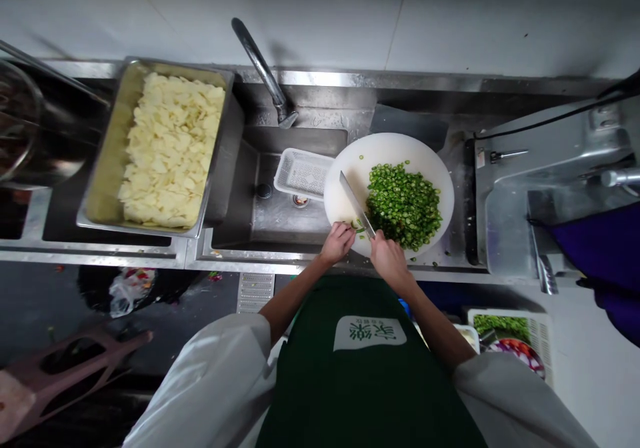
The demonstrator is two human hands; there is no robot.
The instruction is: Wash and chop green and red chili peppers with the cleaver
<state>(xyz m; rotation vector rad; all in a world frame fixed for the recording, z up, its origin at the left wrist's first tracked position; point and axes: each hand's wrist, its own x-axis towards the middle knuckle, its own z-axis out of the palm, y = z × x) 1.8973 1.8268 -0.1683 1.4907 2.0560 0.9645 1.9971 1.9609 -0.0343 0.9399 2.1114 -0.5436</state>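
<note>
A round white cutting board (350,161) rests over the right part of the sink, with a heap of chopped green chilies (405,205) on its right half. My right hand (388,256) is closed around the handle of a kitchen knife (356,203), whose blade slants up and to the left across the board. At the board's lower left edge, my left hand (339,241) has its fingers bent together on a green chili (359,228) beside the blade. Most of that chili is hidden by the fingers.
A white plastic basket (306,172) stands in the sink basin (235,218) under a faucet (260,65). To the left is a deep metal pan (107,158) of sliced potatoes (173,151). A cleaver (546,261) lies at right; a trash bin (95,288) is below left.
</note>
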